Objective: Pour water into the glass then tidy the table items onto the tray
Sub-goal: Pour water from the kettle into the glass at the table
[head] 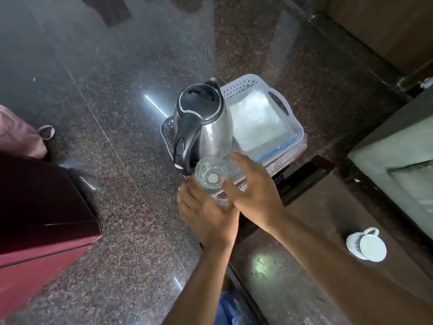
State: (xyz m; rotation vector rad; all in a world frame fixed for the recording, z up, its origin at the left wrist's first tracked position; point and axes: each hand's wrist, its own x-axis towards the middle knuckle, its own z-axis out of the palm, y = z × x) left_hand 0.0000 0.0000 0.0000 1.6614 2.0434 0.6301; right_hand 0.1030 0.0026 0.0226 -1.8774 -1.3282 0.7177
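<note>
A clear glass [211, 175] stands upright at the near edge of the white perforated tray [296, 127]. My left hand [206, 214] cups its lower side and my right hand [253, 186] wraps its right side. A steel kettle [210, 123] with a black lid and handle stands on the tray just behind the glass. A white folded cloth [257, 120] lies in the tray's right half. Whether the glass holds water is not visible.
A white cup on a saucer [366, 246] sits on the dark brown table at the right. The tray rests on a small stand over a polished granite floor. A maroon cabinet [42, 221] stands at the left, a grey sofa [403, 165] at the right.
</note>
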